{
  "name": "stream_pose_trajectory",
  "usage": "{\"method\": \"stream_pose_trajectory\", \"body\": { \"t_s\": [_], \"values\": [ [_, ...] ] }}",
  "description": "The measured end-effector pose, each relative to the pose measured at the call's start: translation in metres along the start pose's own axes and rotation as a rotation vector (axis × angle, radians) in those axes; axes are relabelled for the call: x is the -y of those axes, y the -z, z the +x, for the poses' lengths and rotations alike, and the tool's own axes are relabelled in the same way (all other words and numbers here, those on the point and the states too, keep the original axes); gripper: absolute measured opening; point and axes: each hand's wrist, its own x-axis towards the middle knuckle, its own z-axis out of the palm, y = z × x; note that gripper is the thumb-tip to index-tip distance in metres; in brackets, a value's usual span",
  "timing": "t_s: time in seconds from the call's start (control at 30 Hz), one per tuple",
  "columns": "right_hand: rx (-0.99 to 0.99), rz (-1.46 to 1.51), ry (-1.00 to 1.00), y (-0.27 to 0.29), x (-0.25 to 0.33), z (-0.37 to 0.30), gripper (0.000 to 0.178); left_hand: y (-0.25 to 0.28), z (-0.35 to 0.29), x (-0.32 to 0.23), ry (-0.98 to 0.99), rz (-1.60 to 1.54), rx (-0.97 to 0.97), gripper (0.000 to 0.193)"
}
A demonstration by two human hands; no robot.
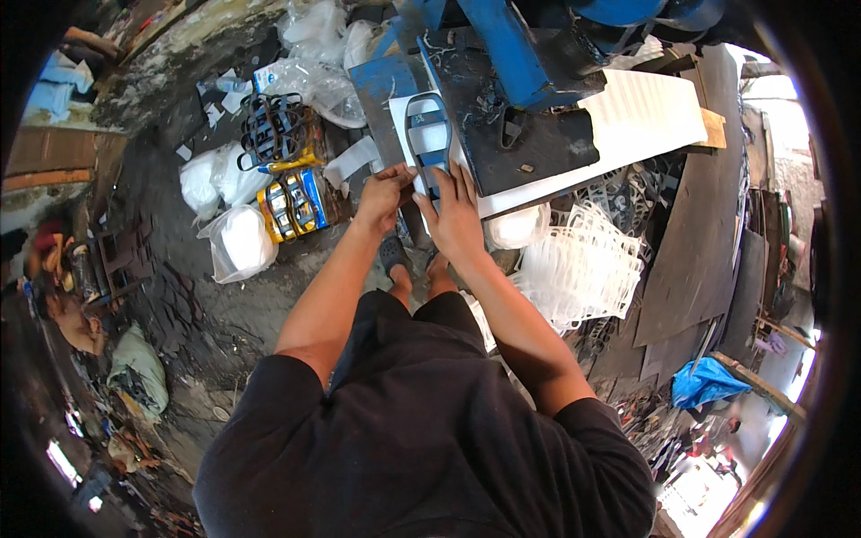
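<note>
A dark, elongated loop with blue crossbands [429, 117] lies on a narrow white sheet [400, 109] on the machine's bed. My left hand [386, 195] is at the near left edge of the sheet, its fingers pinched together beside the loop's near end. What the fingertips hold is too small to tell. My right hand [456, 215] rests over the loop's near right side, fingers stretched out and lying flat. The fingers hide part of that end. Beyond, a blue metal machine [502, 45] stands over a black plate [511, 152].
To the left are a pile of similar dark loops [273, 130], a yellow-and-blue box [300, 204] and white bundles in plastic bags [244, 242]. White cut-out webbing [583, 264] heaps up at right, beside large dark sheets [691, 233]. A white panel [641, 112] reaches right from the machine.
</note>
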Motion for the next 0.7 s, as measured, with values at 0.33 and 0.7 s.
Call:
{"method": "stream_pose_trajectory", "body": {
  "t_s": [0.33,0.7],
  "values": [
    [-0.315,1.135,-1.021,0.027,-0.105,-0.016,0.029,-0.015,0.016,-0.002,0.018,-0.026,0.029,0.016],
    [-0.435,1.038,-0.977,0.030,-0.160,0.006,0.019,-0.062,0.060,0.011,-0.131,0.476,-0.175,0.026]
  ]
}}
